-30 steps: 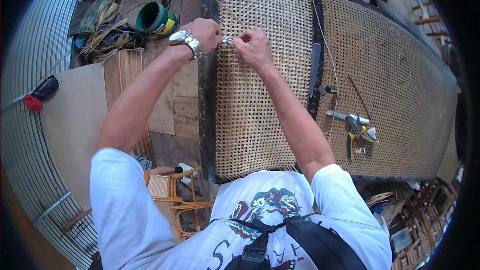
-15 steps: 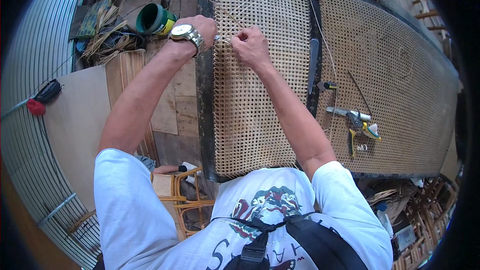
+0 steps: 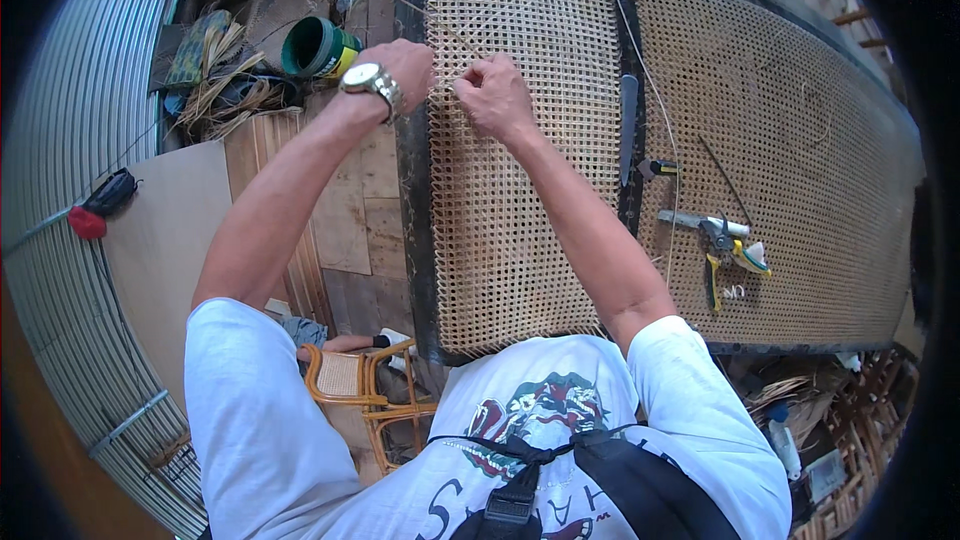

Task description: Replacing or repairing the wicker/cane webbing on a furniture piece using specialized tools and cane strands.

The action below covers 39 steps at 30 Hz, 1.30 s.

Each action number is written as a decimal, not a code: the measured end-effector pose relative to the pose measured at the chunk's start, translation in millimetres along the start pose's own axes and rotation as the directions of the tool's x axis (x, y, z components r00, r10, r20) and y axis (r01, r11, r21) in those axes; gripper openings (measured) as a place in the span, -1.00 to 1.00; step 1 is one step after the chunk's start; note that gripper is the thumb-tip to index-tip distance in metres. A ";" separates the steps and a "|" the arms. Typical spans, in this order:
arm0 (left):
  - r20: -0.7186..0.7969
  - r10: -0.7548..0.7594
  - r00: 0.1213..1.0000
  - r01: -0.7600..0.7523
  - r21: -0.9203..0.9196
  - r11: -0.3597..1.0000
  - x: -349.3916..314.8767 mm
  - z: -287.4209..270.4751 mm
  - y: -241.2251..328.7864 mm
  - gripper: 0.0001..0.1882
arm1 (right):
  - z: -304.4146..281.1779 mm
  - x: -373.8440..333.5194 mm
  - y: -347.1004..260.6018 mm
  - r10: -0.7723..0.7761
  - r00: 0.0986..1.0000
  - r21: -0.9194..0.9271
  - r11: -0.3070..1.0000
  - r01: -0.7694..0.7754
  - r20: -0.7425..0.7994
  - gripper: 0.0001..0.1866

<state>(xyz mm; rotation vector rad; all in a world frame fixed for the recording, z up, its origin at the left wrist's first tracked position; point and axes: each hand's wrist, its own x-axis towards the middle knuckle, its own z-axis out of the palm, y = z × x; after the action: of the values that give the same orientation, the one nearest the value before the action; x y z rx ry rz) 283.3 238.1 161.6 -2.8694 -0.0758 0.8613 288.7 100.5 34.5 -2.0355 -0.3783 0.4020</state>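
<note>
A ribbed wall [image 3: 75,140] is curving up at the far left, with a black and red bag [image 3: 104,202] hanging near it and a pale board [image 3: 165,250] leaning below. Dry strips [image 3: 215,100] are lying in a heap, and a green bucket [image 3: 322,48] is resting just to their right. A chair [image 3: 368,395] is standing lower down, beside the black frame [image 3: 416,205]. The left hand [image 3: 405,68], wearing a watch [image 3: 364,78], is hanging over the frame's left rail with fingers curled; I cannot tell what it is gripping, if anything. The left cane [image 3: 500,240] is filling the frame's left part, under both forearms' reach. Above its upper left area, the right hand [image 3: 493,95] is holding thumb and fingers bent together, well short of the left hand; whether anything is sitting in that pinch I cannot tell. A blade [image 3: 628,130] is lying along the middle rail, a strand [image 3: 656,93] is trailing beside it, and pliers [image 3: 714,270] are resting on the right cane [image 3: 810,160] near a tube [image 3: 704,223].
</note>
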 end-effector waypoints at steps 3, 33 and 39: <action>-0.150 -0.052 0.987 0.047 -0.031 0.998 -16.1 16.2 5.2 -0.77 | 2.6 1.4 -2.0 0.015 1.000 -0.044 0.999 -0.014 0.019 -0.74; -0.231 -0.232 0.945 0.187 -0.199 0.962 7.0 20.4 -46.1 -0.55 | 1.5 -17.7 -12.7 -0.144 0.989 -0.121 0.983 0.140 -0.028 -0.76; -0.089 -0.545 0.834 0.278 -0.785 0.554 10.9 71.4 -100.7 0.00 | -4.6 -43.8 -1.7 -0.226 0.974 0.091 0.971 0.223 0.020 -0.60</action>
<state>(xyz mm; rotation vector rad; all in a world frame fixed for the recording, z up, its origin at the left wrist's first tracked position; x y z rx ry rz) 252.3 347.5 112.1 -3.3944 -1.3382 0.2451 251.2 79.1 43.6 -1.8781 -0.5937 0.3045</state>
